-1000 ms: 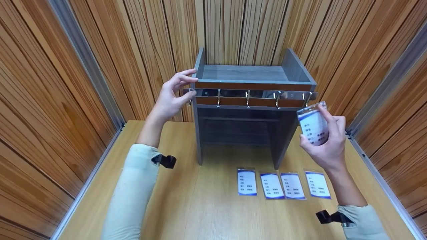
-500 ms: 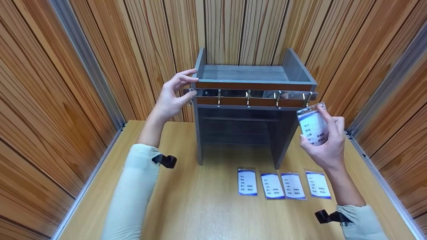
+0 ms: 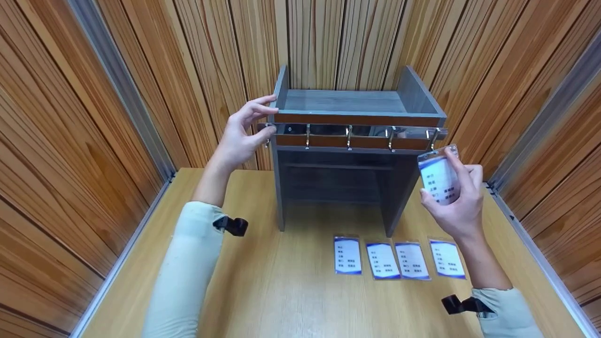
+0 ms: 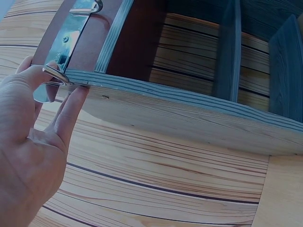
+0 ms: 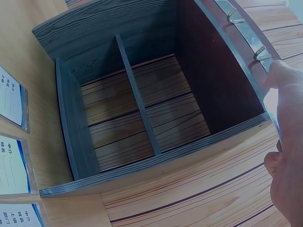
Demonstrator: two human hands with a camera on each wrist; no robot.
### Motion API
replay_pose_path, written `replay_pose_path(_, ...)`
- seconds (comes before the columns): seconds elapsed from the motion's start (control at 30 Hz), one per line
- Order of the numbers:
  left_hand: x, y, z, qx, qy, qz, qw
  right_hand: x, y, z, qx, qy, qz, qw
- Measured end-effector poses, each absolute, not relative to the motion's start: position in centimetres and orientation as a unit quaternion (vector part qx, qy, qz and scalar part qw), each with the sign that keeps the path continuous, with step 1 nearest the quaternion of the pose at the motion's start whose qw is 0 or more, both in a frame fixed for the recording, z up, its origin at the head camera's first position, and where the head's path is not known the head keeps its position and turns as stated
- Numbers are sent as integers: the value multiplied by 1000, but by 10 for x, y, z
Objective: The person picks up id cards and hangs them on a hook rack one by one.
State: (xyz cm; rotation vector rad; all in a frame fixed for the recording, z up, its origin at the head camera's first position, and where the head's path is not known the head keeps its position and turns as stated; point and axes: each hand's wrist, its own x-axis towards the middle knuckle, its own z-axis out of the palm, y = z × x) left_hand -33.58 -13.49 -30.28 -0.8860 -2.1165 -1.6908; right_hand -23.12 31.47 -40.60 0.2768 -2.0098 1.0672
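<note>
At the left end of the metal hook rail my left hand pinches, thumb on the front, fingers against the side of the grey wooden rack. The left wrist view shows the thumb beside a chrome hook and fingers behind the rack's edge. My right hand holds a clear-sleeved badge card between thumb and fingers, raised and tilted. Its upper edge is just below the rail's rightmost hook. In the right wrist view the badge is mostly hidden by the hand.
Several more badges lie in a row on the wooden table before the rack: a leftmost badge, two middle ones close together, and a rightmost badge. Wood-panelled walls stand behind and on both sides.
My right hand, still holding the badge, has drifted very slightly left. The left hand stays at the rail's end, and the badges on the table have not moved.
</note>
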Motion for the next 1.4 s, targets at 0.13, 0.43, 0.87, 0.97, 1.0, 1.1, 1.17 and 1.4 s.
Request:
replay_pose_path(0.13,-335,-135,-304,-309,-734,-587,143,-229,314,-406,105,-801,425,408)
replay_pose_path(0.43,-334,-137,-302,-304,-740,-582,145,-229,306,-405,94,-798,445,395)
replay_pose_path(0.87,-336,-139,-305,-304,-743,-575,155,-236,297,-409,82,-788,461,399)
replay_pose_path(0.97,-336,-139,-304,-302,-743,-576,157,-239,297,-411,83,-786,467,396)
replay_pose_path(1.0,-336,-139,-304,-301,-744,-576,157,-240,297,-411,82,-786,468,396)
replay_pose_path(1.1,-335,-138,-304,-296,-747,-575,155,-243,296,-413,79,-784,473,393)
replay_pose_path(1.17,-336,-138,-305,-296,-748,-574,154,-246,295,-414,72,-784,475,393)
replay_pose_path(1.4,-337,-138,-304,-303,-743,-576,157,-254,292,-417,62,-783,476,394)
